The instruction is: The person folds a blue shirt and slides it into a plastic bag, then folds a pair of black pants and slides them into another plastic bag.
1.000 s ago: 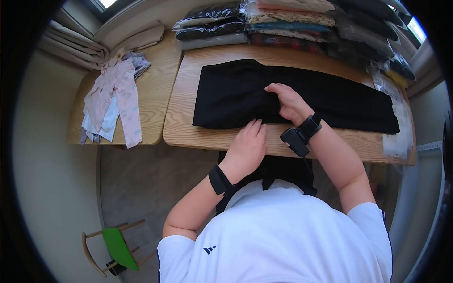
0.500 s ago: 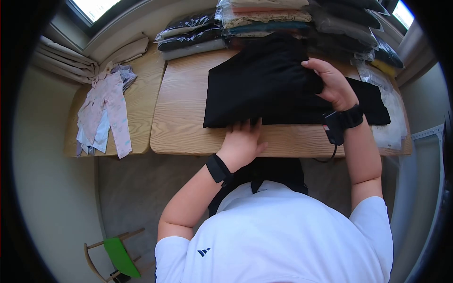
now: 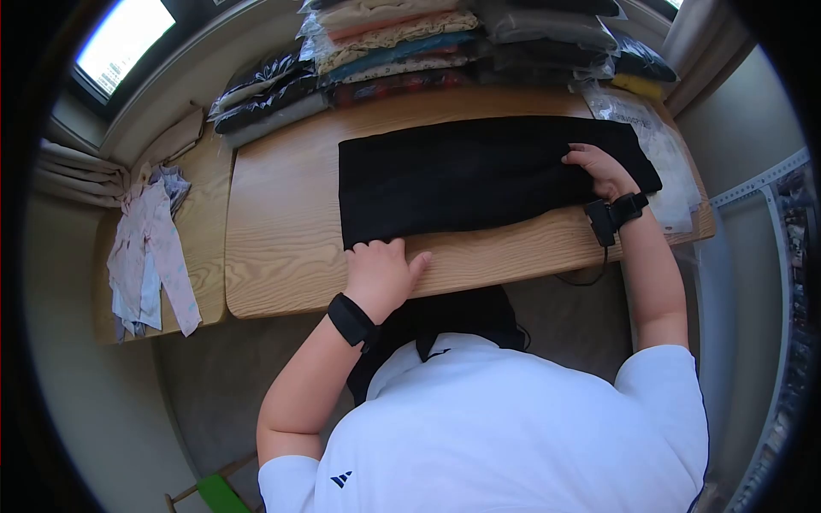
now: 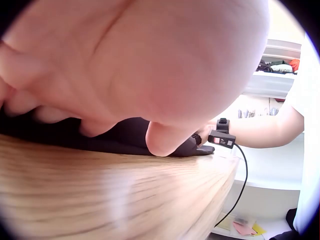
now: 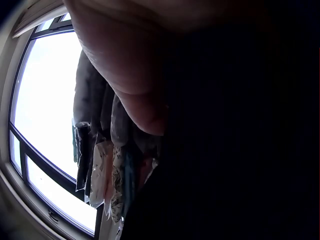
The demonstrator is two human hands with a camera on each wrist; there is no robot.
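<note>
Black folded cloth lies lengthwise on the desk, right end partly over clear plastic bags by the right edge. I see the left hand with fingers loosely out, thumb spread, tips touching the cloth's near left corner, toward the front edge. Right hand is on the cloth near its right end; can't tell if it's pinching, fingers mostly hidden. Bagged clothes stacked along the back edge.
</note>
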